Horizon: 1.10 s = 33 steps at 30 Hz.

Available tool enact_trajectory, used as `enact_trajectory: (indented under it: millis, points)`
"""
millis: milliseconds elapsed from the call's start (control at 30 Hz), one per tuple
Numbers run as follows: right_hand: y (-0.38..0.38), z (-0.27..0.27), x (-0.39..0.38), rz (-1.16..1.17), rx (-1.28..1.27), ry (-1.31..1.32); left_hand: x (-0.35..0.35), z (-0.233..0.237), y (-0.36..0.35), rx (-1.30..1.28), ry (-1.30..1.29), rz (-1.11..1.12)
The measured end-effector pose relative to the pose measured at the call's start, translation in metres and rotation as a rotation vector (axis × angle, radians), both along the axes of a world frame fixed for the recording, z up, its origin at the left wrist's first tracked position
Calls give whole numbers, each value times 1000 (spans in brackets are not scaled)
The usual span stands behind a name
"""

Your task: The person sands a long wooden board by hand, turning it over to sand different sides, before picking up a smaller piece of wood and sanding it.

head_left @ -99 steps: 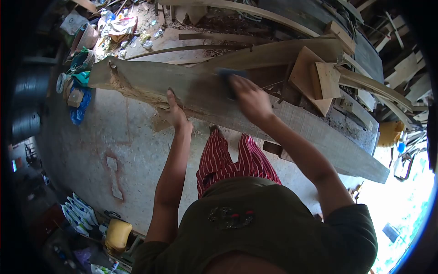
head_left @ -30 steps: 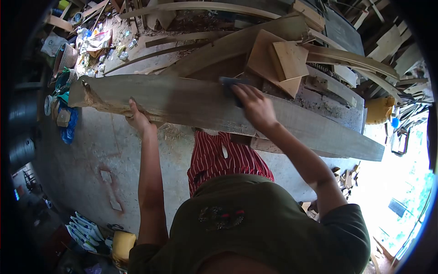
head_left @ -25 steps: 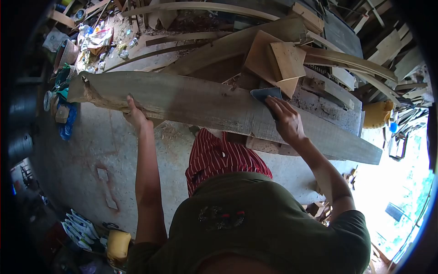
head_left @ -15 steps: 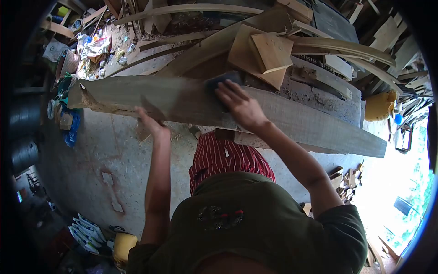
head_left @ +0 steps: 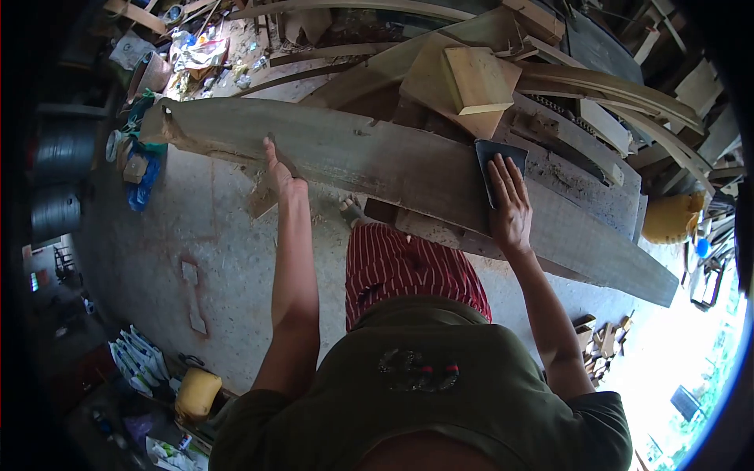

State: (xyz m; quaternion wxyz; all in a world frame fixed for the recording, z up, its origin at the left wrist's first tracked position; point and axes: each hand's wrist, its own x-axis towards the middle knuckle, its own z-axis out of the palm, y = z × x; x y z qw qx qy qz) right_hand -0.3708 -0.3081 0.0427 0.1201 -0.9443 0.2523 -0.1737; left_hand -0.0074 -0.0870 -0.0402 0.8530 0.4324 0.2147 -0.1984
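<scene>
A long weathered wooden plank (head_left: 377, 157) lies crosswise in front of me, its left end rough and notched. My left hand (head_left: 286, 177) grips the plank's near edge toward that end, one digit showing on top and the others hidden below. On the right half, my right hand (head_left: 510, 208) lies flat over a dark sheet of sandpaper (head_left: 503, 147), pressing it against the plank's upper face. The fingers are stretched together across the sheet.
Behind the plank, a wood block (head_left: 479, 81) rests on a flat board among curved timber pieces (head_left: 613, 90). A yellow container (head_left: 673, 217) stands at right. Wood offcuts (head_left: 605, 337) lie on the floor (head_left: 236, 259). Dark drums (head_left: 59, 153) are at far left.
My right hand has slid the sandpaper right along the plank, toward me. My left hand now sits on the near edge. The view has shifted slightly.
</scene>
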Motion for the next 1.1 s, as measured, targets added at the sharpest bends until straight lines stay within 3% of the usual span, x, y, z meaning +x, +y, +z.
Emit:
enact_trajectory:
  millis: [167,333,400,467,500,567,600,667,700,867,933,967,1067,1100]
  points:
    - [2,4,0,-18,15,-7,-5,6,2,-14,2,10]
    - [-14,17,-9,-156,-44,-301,-4,-2,7,-145,-92,-46]
    - [-29,17,-24,-318,74,-433,-10,4,9,-169,-87,-39]
    - [-34,26,-40,-511,369,-530,-17,8,6,-201,-78,-19]
    - [-38,27,-53,-510,366,-521,-20,9,6,-208,-80,4]
    - [-48,29,-84,-451,246,-188,-24,15,10,-214,-79,28]
    - [-49,31,-93,-454,241,-187,-26,17,9,-205,-90,52]
    - [-50,36,-104,-402,109,-223,-29,18,7,-206,-99,70]
    - [-47,37,-103,-444,122,-389,-28,17,7,-226,-106,83]
    - [-54,31,-161,-776,111,-531,-24,-2,15,-266,-94,111]
    - [-58,34,-185,-774,291,-758,-27,1,16,-324,-78,131]
    - [-54,47,-189,-807,222,-626,-25,-6,19,-311,-71,131]
    - [-53,27,-230,-847,216,-633,-15,-31,34,-358,-158,154]
    - [-55,27,-236,-837,209,-633,-13,-34,39,-666,-163,1]
